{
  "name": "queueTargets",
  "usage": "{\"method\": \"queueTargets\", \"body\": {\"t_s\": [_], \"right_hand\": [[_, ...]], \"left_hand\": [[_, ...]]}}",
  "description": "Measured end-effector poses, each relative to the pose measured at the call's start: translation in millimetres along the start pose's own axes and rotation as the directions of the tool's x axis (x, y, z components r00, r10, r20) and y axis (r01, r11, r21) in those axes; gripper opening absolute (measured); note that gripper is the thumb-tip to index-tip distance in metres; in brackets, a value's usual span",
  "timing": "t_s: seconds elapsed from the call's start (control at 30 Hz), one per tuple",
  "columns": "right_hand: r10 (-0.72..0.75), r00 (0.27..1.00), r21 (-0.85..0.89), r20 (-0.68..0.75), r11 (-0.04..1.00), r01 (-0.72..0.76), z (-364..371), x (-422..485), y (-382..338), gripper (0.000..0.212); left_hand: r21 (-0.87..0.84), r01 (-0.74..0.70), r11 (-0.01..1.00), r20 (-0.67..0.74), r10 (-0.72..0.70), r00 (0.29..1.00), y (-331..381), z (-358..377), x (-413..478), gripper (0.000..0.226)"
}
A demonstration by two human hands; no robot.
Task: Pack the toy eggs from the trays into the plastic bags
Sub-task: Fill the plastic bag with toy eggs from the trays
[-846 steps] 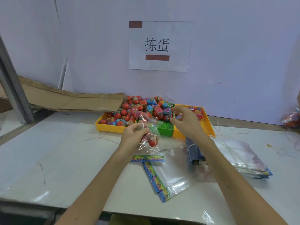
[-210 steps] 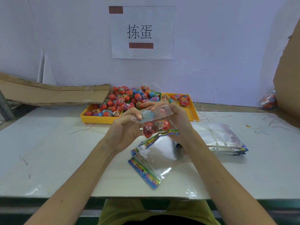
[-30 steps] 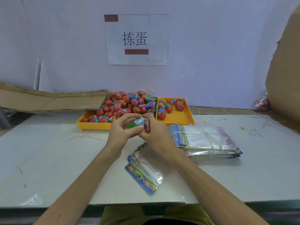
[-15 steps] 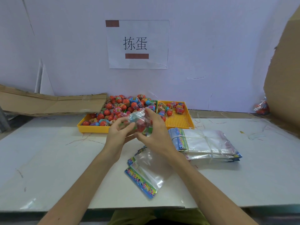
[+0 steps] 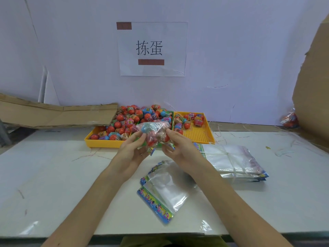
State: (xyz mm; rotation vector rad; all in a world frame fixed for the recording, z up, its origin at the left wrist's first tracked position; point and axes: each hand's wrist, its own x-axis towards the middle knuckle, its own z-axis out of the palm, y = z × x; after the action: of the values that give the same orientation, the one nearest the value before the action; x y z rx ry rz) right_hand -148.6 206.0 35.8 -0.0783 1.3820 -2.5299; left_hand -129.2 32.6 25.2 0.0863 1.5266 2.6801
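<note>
Between my two hands I hold a clear plastic bag [image 5: 154, 133] with several red and blue toy eggs inside, raised above the table in front of the trays. My left hand [image 5: 130, 148] grips its left side and my right hand [image 5: 179, 147] pinches its right side. Behind it, a yellow tray [image 5: 99, 142] is heaped with toy eggs [image 5: 131, 120]. A second yellow tray [image 5: 201, 135] to the right holds a few eggs at its back. Empty bags [image 5: 165, 189] with colourful headers lie on the table below my hands.
A tied bundle of empty bags [image 5: 233, 161] lies to the right of my hands. Flattened cardboard [image 5: 53, 113] leans at the back left and a cardboard sheet [image 5: 313, 86] stands at the right edge. A filled bag [image 5: 289, 120] sits at the far right by the wall.
The filled bag has turned between my hands and now lies spread wider, with both hands further apart on its ends. The view has tilted slightly.
</note>
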Motion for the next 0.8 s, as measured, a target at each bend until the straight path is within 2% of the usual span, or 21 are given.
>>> {"method": "queueTargets", "body": {"t_s": [0.17, 0.27, 0.4, 0.5, 0.63, 0.7, 0.77, 0.8], "right_hand": [[0.015, 1.0, 0.108, -0.019, 0.994, -0.013, -0.1, -1.4, -3.2, 0.015], [-0.017, 0.998, 0.074, -0.061, 0.997, 0.022, 1.8, -2.3, -2.8, 0.01], [-0.001, 0.996, 0.062, -0.093, 0.998, 0.007, 1.3, -2.4, -5.6, 0.024], [0.073, 0.997, 0.116, -0.034, 0.991, -0.068, -0.8, -6.4, -11.4, 0.038], [0.105, 0.992, 0.112, 0.073, 0.987, -0.113, -5.2, -7.6, -16.7, 0.06], [0.093, 0.992, 0.1, 0.087, 0.99, -0.102, -4.5, -6.9, -16.8, 0.054], [0.054, 0.997, 0.074, 0.049, 0.996, -0.057, -2.5, -5.5, -14.1, 0.031], [-0.001, 1.0, 0.006, -0.009, 1.0, 0.001, -0.6, -3.9, -12.5, 0.02]], "left_hand": [[0.147, -0.012, 0.989, 0.041, 0.006, 0.999, -2.6, 2.6, -4.5, 0.026], [0.197, 0.016, 0.98, 0.013, -0.019, 1.0, -3.1, 3.1, -4.2, 0.023], [0.146, -0.027, 0.989, 0.084, 0.014, 0.996, 0.1, 5.9, -7.2, 0.027], [0.107, -0.073, 0.992, 0.086, 0.064, 0.994, 1.5, 9.4, -9.6, 0.039], [-0.042, -0.011, 0.999, 0.115, 0.015, 0.993, 3.1, 8.9, -10.5, 0.022], [-0.098, 0.01, 0.995, 0.128, 0.002, 0.992, 3.5, 6.6, -10.7, 0.018], [-0.132, 0.019, 0.991, 0.123, -0.002, 0.992, 3.2, 4.8, -9.8, 0.017], [-0.127, 0.017, 0.992, 0.112, -0.003, 0.994, 2.6, 4.7, -9.3, 0.016]]}}
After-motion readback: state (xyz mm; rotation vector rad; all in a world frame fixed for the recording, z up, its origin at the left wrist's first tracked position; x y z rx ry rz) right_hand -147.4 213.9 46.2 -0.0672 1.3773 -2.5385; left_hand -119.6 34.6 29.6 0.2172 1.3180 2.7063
